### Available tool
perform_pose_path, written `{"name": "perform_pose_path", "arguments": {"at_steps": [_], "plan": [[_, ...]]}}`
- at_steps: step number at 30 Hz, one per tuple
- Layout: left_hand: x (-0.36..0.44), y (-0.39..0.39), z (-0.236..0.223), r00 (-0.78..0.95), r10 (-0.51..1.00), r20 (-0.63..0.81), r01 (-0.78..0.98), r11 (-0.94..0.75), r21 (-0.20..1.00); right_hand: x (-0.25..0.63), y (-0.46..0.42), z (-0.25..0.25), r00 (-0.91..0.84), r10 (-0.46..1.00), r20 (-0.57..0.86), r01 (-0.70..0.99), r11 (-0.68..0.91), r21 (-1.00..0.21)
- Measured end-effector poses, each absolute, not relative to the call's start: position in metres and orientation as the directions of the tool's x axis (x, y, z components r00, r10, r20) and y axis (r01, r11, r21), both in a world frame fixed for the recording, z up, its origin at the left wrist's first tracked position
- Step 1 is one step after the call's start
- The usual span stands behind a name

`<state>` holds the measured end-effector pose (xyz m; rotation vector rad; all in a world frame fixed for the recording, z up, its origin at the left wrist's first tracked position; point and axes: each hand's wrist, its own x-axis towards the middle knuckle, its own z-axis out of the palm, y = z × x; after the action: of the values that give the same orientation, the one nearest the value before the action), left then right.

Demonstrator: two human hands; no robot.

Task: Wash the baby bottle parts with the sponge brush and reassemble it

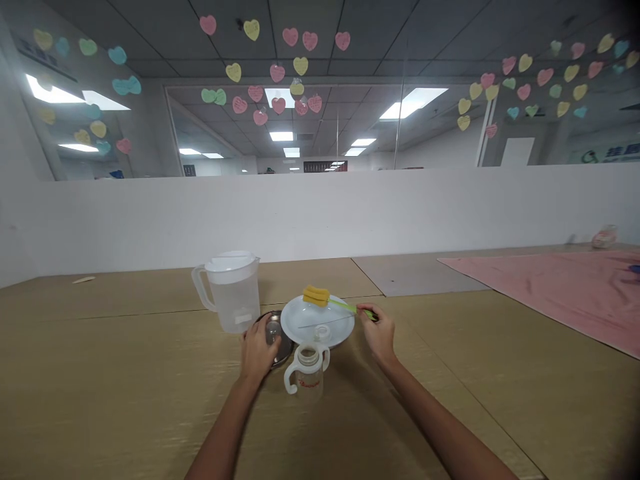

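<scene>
The left hand (257, 350) curves over a round steel lid (274, 331), fingers down on its surface; whether it grips or only rests cannot be told from this view. The right hand (379, 333) is closed in a pinch on the slim green handle (350, 307) of a yellow sponge bottle brush (316, 295), whose sponge head lies at the far rim of a round white plate (295, 321). The brush is thus in the right hand's hold, over the plate. A thin clear straw (325, 320) and a small clear ring (323, 333) lie on the plate. A clear two-handled baby bottle (307, 373) stands uncapped on the tan worktop (110, 393), just in front of the plate and between the hands. A clear plastic pitcher with a white lid (233, 293) stands beside the steel lid. The hands appear to be at the brush and lid stage; shifting the brush would call for a steady pinch, its sponge end being far from the fingers.
</scene>
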<state>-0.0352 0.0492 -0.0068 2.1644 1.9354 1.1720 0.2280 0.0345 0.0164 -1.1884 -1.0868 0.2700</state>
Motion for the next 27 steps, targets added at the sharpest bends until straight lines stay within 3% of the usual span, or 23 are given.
{"name": "perform_pose_path", "arguments": {"at_steps": [6, 15, 27], "plan": [[-0.036, 0.051, -0.009, -0.023, 0.852, 0.523, 0.792, -0.303, 0.529, 0.228, 0.035, 0.017, 0.494, 0.681, 0.54, 0.348, 0.414, -0.841], [-0.043, 0.057, -0.016, -0.187, 0.86, 0.475, 0.647, -0.257, 0.718, 0.227, 0.035, 0.016, 0.494, 0.681, 0.541, 0.343, 0.419, -0.841], [-0.04, 0.062, -0.017, -0.055, 0.893, 0.447, 0.745, -0.261, 0.614, 0.229, 0.036, 0.015, 0.484, 0.687, 0.543, 0.358, 0.411, -0.839]]}}
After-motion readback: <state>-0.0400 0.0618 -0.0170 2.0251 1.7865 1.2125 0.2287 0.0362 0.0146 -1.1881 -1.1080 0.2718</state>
